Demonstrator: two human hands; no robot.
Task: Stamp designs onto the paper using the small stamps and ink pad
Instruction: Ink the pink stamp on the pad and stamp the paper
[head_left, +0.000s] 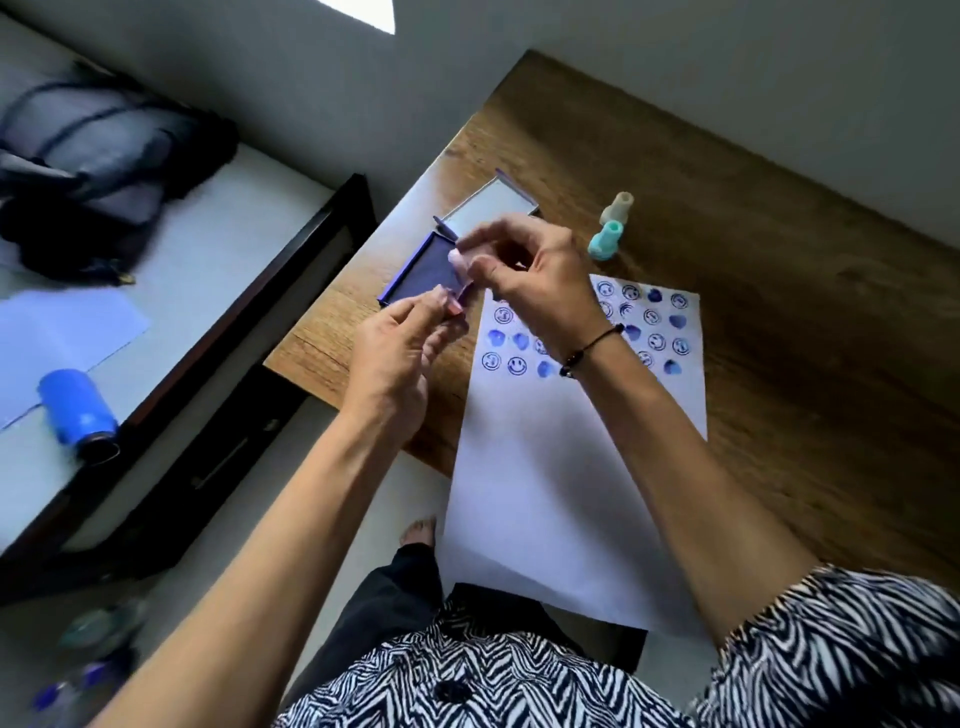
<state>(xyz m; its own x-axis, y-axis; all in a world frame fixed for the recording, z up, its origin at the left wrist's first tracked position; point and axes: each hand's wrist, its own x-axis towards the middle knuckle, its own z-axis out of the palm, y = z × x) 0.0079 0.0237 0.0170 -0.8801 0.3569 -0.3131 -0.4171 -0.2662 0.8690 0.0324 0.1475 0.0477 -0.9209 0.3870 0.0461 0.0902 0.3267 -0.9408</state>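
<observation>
An open blue ink pad (415, 273) lies near the wooden table's left edge, its lid (493, 200) tipped back. My right hand (530, 270) pinches a small pale pink stamp (456, 258) over the pad. My left hand (395, 358) grips the pad's near right corner with its fingertips. Right of the pad lies a white paper (545, 467). Rows of blue smiley and heart prints (655, 340) cover its far end, partly hidden by my right wrist. A teal stamp (605, 241) and a beige stamp (618, 208) stand upright beyond the paper.
The paper's near end hangs over the edge of the table (805, 364). To the left stands a low dark-framed bed with a black bag (98, 171), a blue sheet (57, 332) and a blue bottle (78, 410). My foot (418, 530) is on the floor below.
</observation>
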